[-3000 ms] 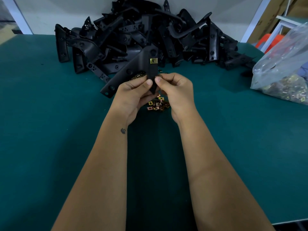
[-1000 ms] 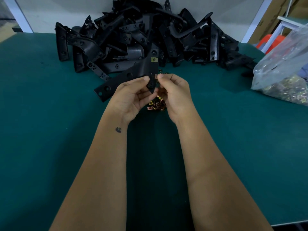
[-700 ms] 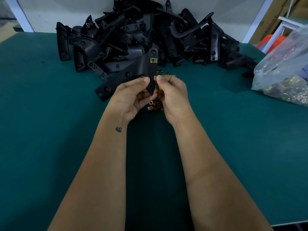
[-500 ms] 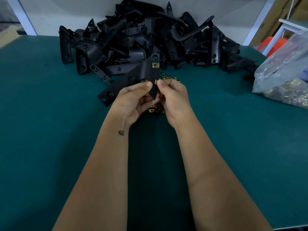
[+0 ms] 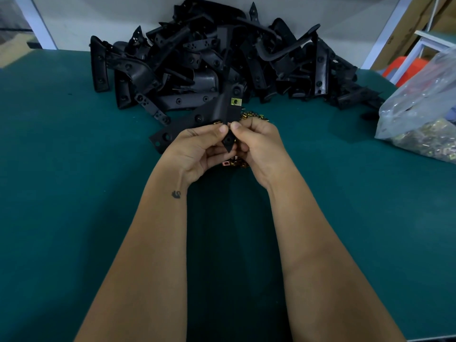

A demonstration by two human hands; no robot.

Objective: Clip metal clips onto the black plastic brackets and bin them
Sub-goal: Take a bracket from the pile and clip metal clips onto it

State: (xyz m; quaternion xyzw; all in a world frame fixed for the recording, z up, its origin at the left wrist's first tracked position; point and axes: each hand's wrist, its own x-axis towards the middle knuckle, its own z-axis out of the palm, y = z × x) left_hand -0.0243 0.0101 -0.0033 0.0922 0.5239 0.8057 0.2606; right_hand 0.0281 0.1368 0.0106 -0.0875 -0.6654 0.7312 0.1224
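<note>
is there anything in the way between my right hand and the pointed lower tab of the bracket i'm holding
Nothing visible is. The right hand already has its fingertips at the pointed lower tab of the held bracket, opposite the left hand. One metal clip already sits on the upper tab, clear of that spot.

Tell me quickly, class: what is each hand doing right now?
Left hand: closed grip on the black bracket.
Right hand: closed, pinching at the same bracket's lower tip; whether it holds a clip cannot be told.
</note>
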